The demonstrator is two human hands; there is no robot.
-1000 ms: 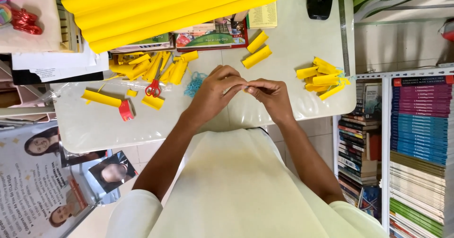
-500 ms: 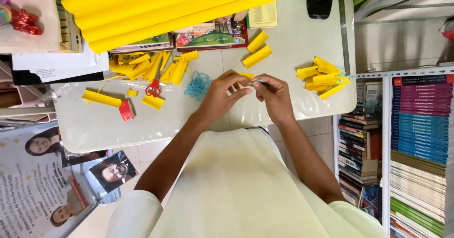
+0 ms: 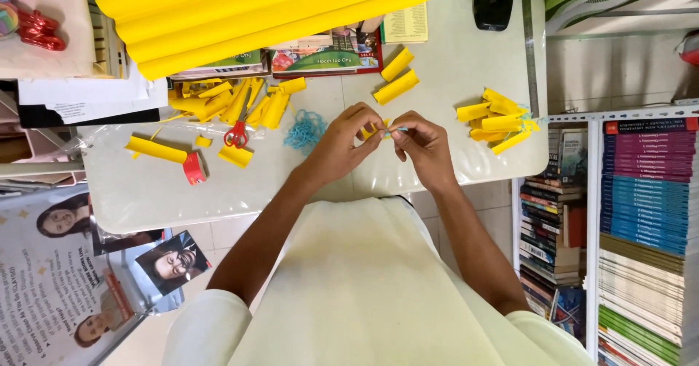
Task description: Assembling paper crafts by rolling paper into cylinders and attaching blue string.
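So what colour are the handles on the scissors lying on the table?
Red, on the small scissors beside the yellow paper rolls; head view.

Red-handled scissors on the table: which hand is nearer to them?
Left. The left hand sits just right of the scissors, beyond the blue rubber bands; the right hand is farther right.

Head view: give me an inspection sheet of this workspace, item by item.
Surface: white table, partly covered.
Job's things: small yellow rolled paper piece with a light blue band, pinched between both hands.
Clutter: loose yellow paper rolls, blue rubber bands pile, red-handled scissors, big yellow paper rolls, red tape roll.
Hands: left hand and right hand meet over the table's near edge.
Cables: nothing seen.
Surroundings: stacked books on a shelf at right; printed posters on the floor at left.
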